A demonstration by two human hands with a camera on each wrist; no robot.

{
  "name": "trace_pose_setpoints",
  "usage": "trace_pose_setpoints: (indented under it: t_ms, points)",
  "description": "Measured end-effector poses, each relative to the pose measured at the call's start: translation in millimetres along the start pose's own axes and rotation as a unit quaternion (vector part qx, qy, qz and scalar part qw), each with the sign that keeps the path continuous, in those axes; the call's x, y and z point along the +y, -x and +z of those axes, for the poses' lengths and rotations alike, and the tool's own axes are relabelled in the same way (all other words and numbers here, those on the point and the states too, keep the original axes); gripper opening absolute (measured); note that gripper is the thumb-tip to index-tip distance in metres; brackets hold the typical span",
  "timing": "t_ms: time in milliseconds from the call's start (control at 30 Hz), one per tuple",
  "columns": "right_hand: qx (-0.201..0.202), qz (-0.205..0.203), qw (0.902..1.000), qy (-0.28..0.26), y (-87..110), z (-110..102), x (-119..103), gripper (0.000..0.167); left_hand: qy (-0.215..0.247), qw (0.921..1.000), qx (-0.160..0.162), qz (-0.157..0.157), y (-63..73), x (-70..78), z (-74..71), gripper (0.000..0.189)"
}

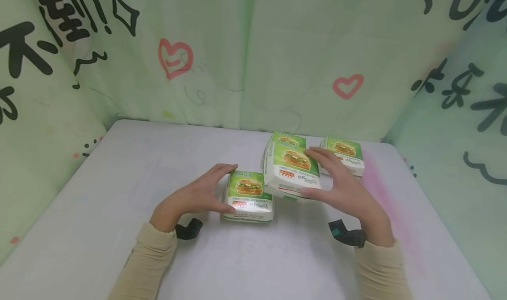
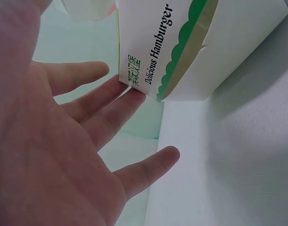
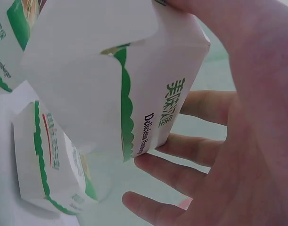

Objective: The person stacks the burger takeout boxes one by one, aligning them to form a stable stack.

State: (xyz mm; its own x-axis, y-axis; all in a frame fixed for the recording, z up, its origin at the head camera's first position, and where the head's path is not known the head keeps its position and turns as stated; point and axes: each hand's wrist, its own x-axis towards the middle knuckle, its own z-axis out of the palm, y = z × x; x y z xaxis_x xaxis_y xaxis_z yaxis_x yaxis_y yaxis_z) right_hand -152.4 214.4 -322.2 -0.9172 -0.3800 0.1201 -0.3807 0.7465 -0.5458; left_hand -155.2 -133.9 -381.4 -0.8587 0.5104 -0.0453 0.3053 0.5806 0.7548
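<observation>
My left hand point(image 1: 198, 192) spans the left side of a green-and-white hamburger box point(image 1: 249, 190) on the table, thumb at its near corner and fingers at the far one. In the left wrist view, two fingertips touch the edge of that box's lettered side point(image 2: 148, 52), while the other fingers are spread. Higher and to the right, my right hand point(image 1: 340, 181) grips a second hamburger box point(image 1: 293, 163) between thumb and fingers. This box is raised and tilted, and its underside point(image 3: 96, 94) fills the middle of the right wrist view.
Behind the raised box, a third hamburger box point(image 1: 289, 137) is partly hidden. Another hamburger box point(image 1: 344, 152) stands at the back right, partly behind my right fingers. A green curtain point(image 1: 253, 71) with drawn hearts and lettering borders the white table point(image 1: 253, 265).
</observation>
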Motion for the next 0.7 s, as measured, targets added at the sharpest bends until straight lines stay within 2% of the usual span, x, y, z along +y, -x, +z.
trace_pose_setpoints:
  t_ms: [233, 700]
  points:
    - [0.009, -0.025, 0.9996, -0.003, -7.7, 6, -8, 0.089, -0.004, 1.0, 0.0, -0.004, -0.9, -1.3, 0.6, 0.107]
    - [0.002, -0.055, 0.9983, -0.019, -15.6, 25, -20, 0.088, 0.002, 1.0, 0.0, -0.007, 0.8, -1.5, -1.3, 0.105]
